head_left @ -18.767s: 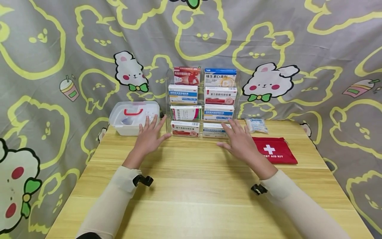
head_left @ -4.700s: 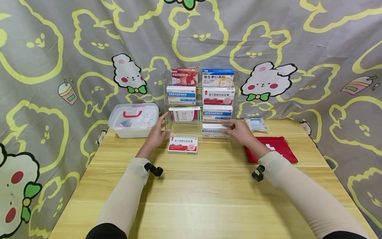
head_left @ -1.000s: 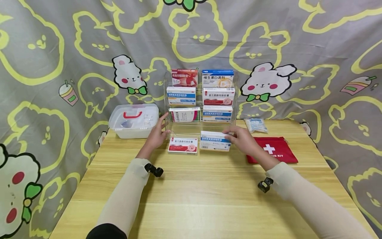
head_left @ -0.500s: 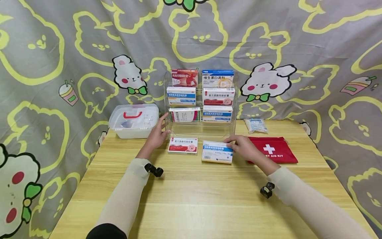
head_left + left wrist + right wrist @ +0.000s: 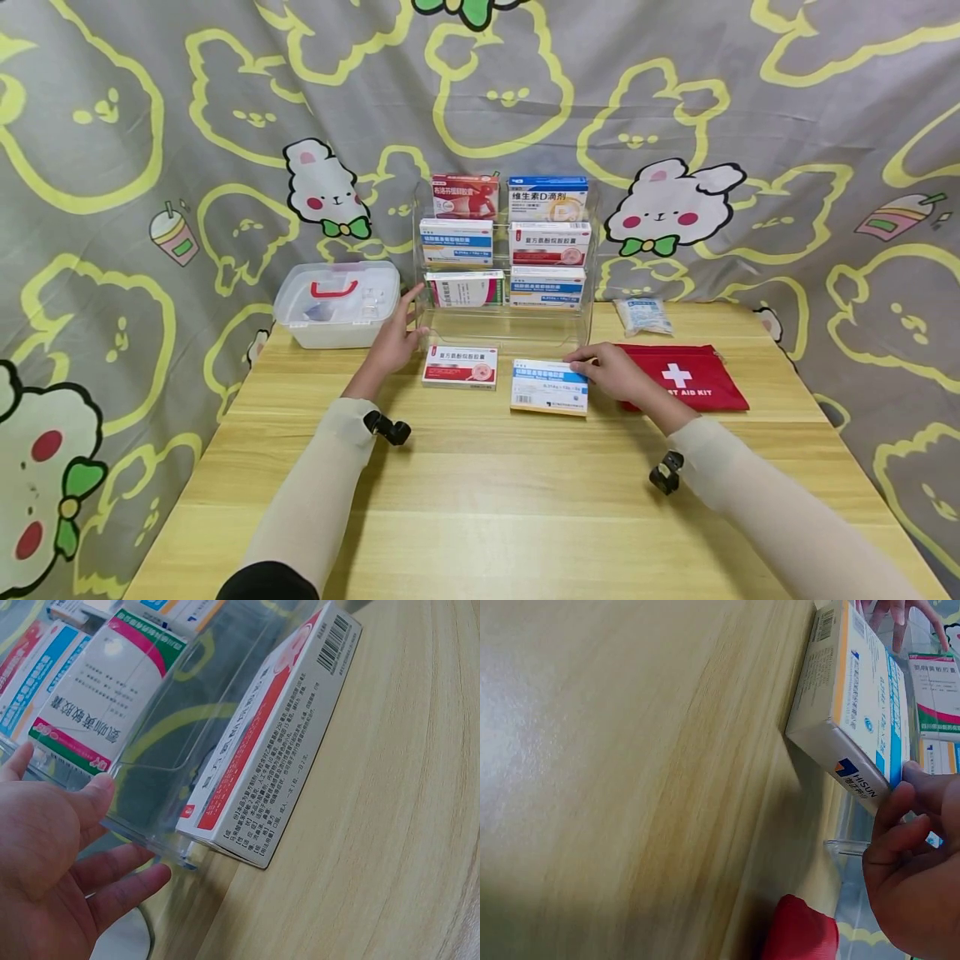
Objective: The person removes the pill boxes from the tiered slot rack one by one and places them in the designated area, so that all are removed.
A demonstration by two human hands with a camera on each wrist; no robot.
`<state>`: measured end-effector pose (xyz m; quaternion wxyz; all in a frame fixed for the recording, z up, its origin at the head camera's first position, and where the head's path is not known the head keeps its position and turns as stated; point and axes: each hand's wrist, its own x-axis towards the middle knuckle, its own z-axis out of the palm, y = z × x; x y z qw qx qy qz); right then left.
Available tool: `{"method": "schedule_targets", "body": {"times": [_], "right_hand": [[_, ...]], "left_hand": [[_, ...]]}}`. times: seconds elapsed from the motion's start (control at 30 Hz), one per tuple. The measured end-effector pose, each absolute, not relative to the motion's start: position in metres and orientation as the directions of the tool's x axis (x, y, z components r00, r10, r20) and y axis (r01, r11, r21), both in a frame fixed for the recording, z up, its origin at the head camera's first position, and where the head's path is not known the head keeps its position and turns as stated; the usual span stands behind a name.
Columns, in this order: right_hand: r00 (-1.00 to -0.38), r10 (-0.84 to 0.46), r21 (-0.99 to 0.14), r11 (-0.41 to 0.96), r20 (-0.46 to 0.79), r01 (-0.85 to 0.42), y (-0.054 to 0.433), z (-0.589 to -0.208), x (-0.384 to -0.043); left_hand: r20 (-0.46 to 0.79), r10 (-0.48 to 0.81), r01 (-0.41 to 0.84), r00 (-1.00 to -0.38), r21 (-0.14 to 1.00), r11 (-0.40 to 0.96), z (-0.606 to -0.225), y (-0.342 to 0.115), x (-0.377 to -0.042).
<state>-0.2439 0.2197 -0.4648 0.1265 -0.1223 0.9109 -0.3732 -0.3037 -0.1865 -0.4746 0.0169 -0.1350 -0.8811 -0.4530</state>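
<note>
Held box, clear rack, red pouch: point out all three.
Held box (image 5: pixel 549 387): head view, middle of printed face.
Clear rack (image 5: pixel 504 323): head view, bare bottom tier.
Red pouch (image 5: pixel 696 372): head view, front face.

Directly before you is a table (image 5: pixel 465 500) with a light yellow wood-grain surface; the grain runs left to right in broad bands. A grey fabric backdrop (image 5: pixel 517 125) hangs in shallow folds behind the table and continues along your left and right sides. Identify its print by yellow animal outlines, white rabbits (image 5: pixel 671 208) with red cheeks and green bows, and drink cups (image 5: pixel 896 215) with straws. Illumination is largely even; in your right wrist view, a pale diffuse reflection (image 5: pixel 517 742) lies on the tabletop.
</note>
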Motion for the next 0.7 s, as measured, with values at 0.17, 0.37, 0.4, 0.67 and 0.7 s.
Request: {"method": "schedule_targets", "body": {"times": [0.17,0.37,0.4,0.67,0.7], "right_hand": [[-0.937,-0.322,-0.699,0.701,-0.135,-0.140,0.220,-0.471,-0.249],[-0.935,-0.329,-0.701,0.698,-0.135,-0.145,0.220,-0.478,-0.254],[-0.935,-0.326,-0.704,0.697,-0.141,-0.137,0.219,-0.479,-0.255],[-0.937,-0.295,-0.711,0.699,-0.190,-0.076,0.219,-0.482,-0.256],[-0.938,-0.291,-0.711,0.699,-0.187,-0.075,0.219,-0.481,-0.255]], "left_hand": [[0.152,0.226,0.255,-0.962,0.793,0.554,-0.474,-0.186,-0.303],[0.148,0.228,0.254,-0.962,0.789,0.559,-0.474,-0.186,-0.303],[0.148,0.228,0.253,-0.963,0.789,0.560,-0.474,-0.186,-0.303],[0.151,0.225,0.255,-0.963,0.788,0.561,-0.476,-0.187,-0.305],[0.152,0.226,0.256,-0.962,0.787,0.562,-0.476,-0.187,-0.305]]}}
